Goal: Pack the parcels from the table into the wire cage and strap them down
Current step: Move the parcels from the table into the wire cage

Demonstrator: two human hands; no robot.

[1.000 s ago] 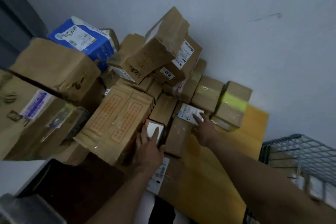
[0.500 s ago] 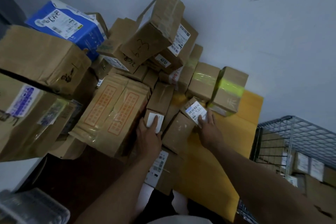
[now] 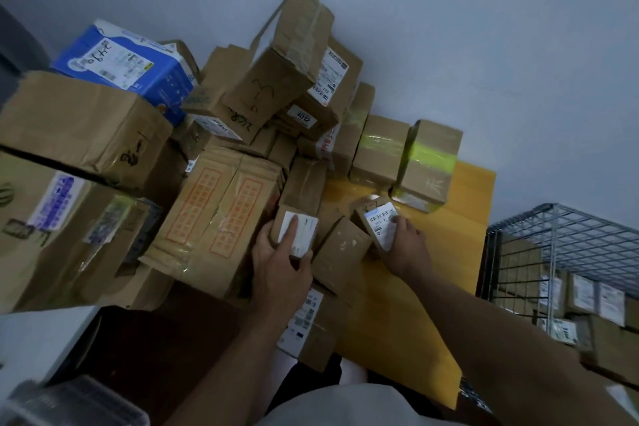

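Note:
A heap of brown cardboard parcels covers the yellow-topped table [image 3: 470, 204]. My left hand [image 3: 281, 261] grips a small brown parcel with a white label [image 3: 304, 230], thumb on the label, at the heap's front edge. My right hand [image 3: 404, 249] holds a second small labelled parcel [image 3: 375, 218], tilted and raised a little off the table. Between the two lies another small brown box [image 3: 340, 252]. The wire cage [image 3: 567, 235] stands at the right, with several labelled parcels stacked inside it.
Big cartons [image 3: 79, 135] and a blue box [image 3: 128, 62] pile up at the left against the grey wall. Two green-taped boxes [image 3: 428, 162] stand at the table's far side. A flat labelled parcel [image 3: 306, 325] overhangs the near edge. A clear plastic bin [image 3: 69, 405] sits bottom left.
My right hand has pulled the labelled parcel back from the pile and tilted it up. My left hand has closed round its small parcel. The view has swung toward the cage.

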